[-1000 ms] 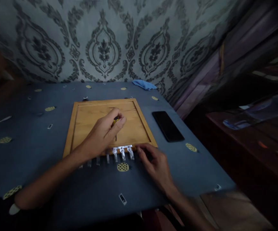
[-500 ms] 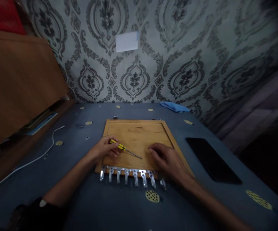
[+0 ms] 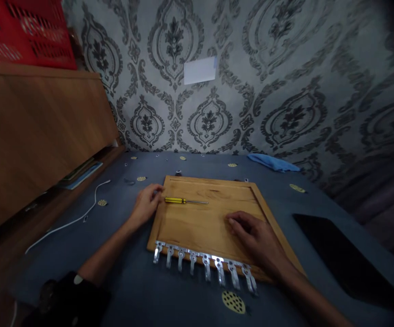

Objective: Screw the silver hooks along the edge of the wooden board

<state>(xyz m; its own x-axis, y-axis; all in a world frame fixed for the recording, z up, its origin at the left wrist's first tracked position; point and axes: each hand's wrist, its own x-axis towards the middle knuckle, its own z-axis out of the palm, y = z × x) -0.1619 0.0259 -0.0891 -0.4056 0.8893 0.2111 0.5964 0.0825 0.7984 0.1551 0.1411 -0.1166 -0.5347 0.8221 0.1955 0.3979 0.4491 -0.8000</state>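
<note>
A screwdriver (image 3: 175, 200) with a yellow and black handle lies on the wooden board (image 3: 200, 218), its metal shaft pointing right. Just left of that handle, my left hand (image 3: 147, 200) is open at the board's left edge, fingers loosely bent and apart from the tool. Over the right half of the board, my right hand (image 3: 256, 236) has its fingertips pressed together; whatever they may hold is too small to make out. Several metal hinge-like clips on a strip (image 3: 205, 260) line the board's near edge, their arms sticking out toward me.
A black flat slab (image 3: 340, 254) lies right of the board, and a blue cloth (image 3: 273, 162) at the back. On the left are a white cable (image 3: 77, 221) and a wooden cabinet (image 3: 43, 136) with a red basket (image 3: 27, 36) on top. Patterned wallpaper covers the wall behind.
My left hand has let go of the screwdriver, which now lies on the board, and has drawn back to the left edge. My right hand keeps its pinch. The view has turned left.
</note>
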